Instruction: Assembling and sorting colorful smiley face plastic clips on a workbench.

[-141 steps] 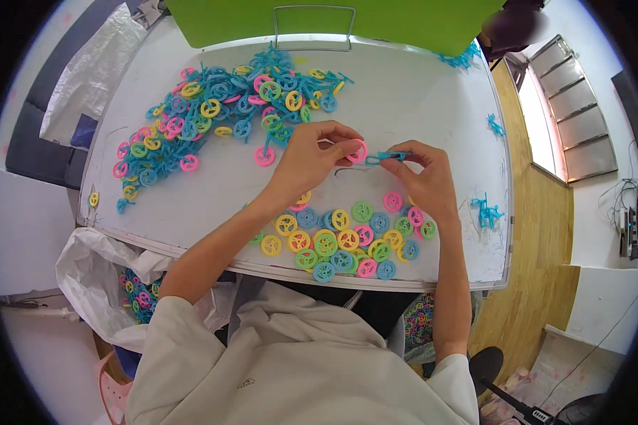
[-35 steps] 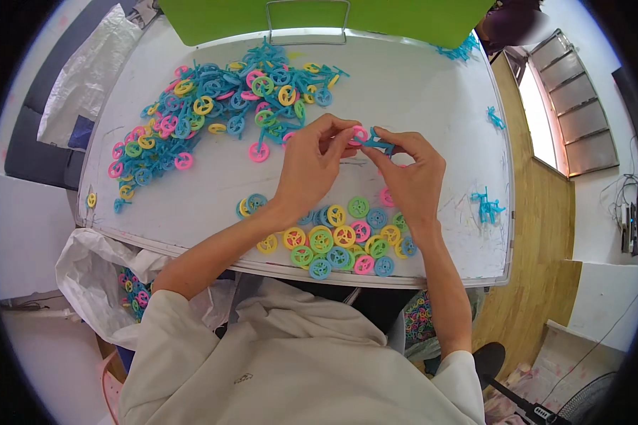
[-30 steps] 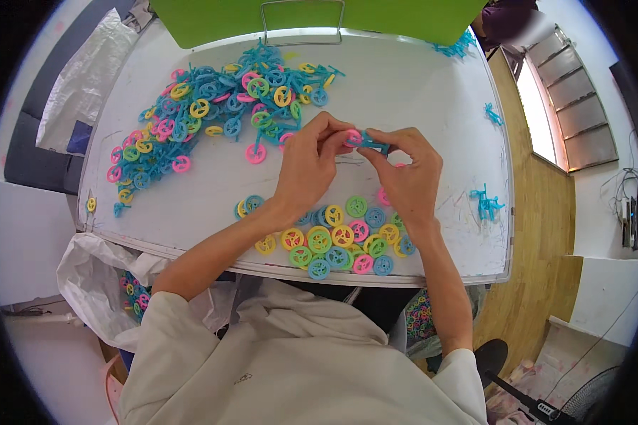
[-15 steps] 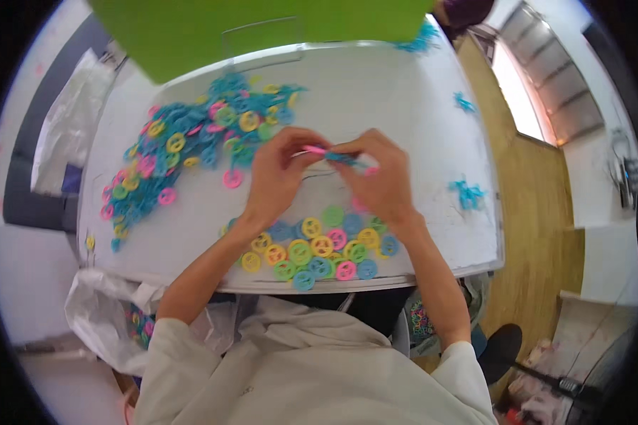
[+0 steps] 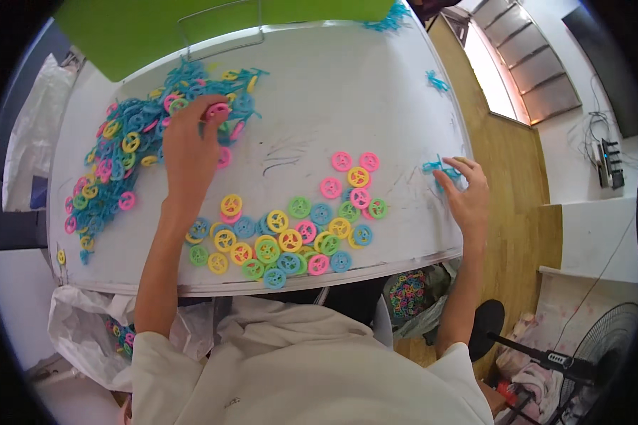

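Note:
My left hand (image 5: 193, 142) is over the right side of a heap of blue plastic parts (image 5: 145, 117), its fingers closed on a pink wheel (image 5: 218, 111). Whatever else is in that grip is hidden by the fingers. At the right edge of the table, my right hand (image 5: 464, 195) has thumb and fingers apart beside a small cluster of blue plastic pieces (image 5: 434, 167). Many loose spoked wheels (image 5: 290, 241) in yellow, green, pink and blue lie along the near edge. Colored wheels are mixed in among the heap's blue parts.
The white table (image 5: 319, 85) has a green panel (image 5: 135, 28) with a wire frame at its far side. More blue pieces (image 5: 437, 81) lie toward the far right. Bags of colored parts (image 5: 407, 292) sit below the near edge; a fan (image 5: 602, 340) stands at the lower right.
My hands, together over the middle before, are now apart. The left has moved left to the heap with the pink wheel; the right has moved right to the blue pieces. The view has shifted.

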Tool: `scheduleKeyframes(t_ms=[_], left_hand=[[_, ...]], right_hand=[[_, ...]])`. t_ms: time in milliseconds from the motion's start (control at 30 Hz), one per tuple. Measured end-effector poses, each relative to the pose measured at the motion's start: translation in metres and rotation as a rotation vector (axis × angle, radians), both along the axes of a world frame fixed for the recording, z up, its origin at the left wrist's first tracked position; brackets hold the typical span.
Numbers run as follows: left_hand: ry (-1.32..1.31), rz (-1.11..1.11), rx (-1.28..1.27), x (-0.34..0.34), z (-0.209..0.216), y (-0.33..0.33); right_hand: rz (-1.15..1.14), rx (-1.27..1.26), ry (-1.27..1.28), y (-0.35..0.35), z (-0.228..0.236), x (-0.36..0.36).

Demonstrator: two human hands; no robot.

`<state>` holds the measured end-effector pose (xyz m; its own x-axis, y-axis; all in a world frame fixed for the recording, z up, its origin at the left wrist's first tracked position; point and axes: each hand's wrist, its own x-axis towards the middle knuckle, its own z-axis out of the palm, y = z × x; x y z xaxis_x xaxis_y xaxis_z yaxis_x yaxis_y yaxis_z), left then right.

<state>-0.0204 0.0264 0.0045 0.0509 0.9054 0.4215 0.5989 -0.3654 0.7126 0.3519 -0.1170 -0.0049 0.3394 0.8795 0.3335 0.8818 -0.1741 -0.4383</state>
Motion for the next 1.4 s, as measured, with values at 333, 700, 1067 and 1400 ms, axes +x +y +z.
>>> scheduleKeyframes(t_ms=[333,700,1067,1400], left_hand=[[0.238,-0.249,0.215,0.029,-0.001,-0.027],[0.288,-0.648,-0.004,0.089,-0.027,-0.01],[-0.615,-0.446,-0.631,0.026,0.012,-0.014],[-0.824,-0.449,-0.784,0.015,0.004,-0.019]], right_hand=[[0.017,-0.032,-0.075,0.005,-0.003,-0.019],[0.244,0.028,0.13,0.017,0.008,-0.033],[0.482,-0.049,0.931,0.104,0.022,-0.152],[0.448,0.123,1.117,0.098,0.016,-0.183]])
